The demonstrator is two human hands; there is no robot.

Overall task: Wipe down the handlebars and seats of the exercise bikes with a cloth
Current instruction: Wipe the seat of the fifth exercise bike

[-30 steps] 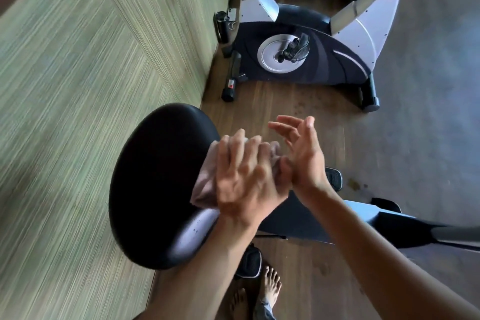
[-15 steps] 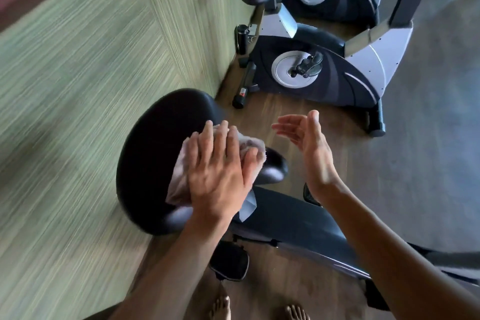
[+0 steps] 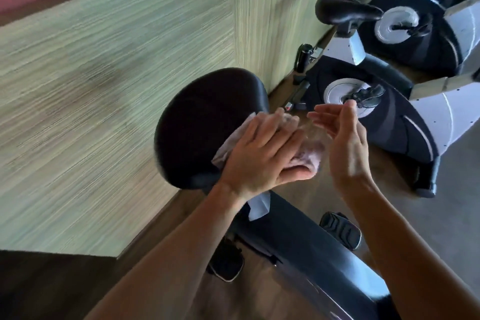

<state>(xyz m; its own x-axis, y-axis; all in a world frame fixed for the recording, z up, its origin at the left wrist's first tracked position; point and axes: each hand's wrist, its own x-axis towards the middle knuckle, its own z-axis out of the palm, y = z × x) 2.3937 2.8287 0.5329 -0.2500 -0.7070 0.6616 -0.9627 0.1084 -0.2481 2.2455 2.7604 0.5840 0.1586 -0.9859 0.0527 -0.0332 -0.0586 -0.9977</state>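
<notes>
So the left half of the frame is taken up by a green striped wall (image 3: pixel 104 86), with a strip of reddish wall seen at the upper left. Just left of centre, a wide black seat (image 3: pixel 205 125) of the nearest exercise bike is seen, and a pale cloth (image 3: pixel 231 147) is pressed flat onto its right edge by the left hand (image 3: pixel 262 156); the fingers are laid out fairly straight over the cloth, so nothing is really clenched there, it's more of a flat-palm press. The far end of the cloth is blurred under the fingertips. Right beside it, the right hand (image 3: pixel 345 145) is held up edge-on with a released grip, fingers loosely extended and nothing grasped. Below the hands, the dark frame (image 3: pixel 298 236) of the near bike and two pedals are seen over a wooden floor (image 3: pixel 293 189). At the upper right, a second bike (image 3: pixel 389 112) is parked along the wall, its narrower black saddle (image 3: pixel 345 9) untouched, and part of a third bike (image 3: pixel 426 31) is seen behind it.
</notes>
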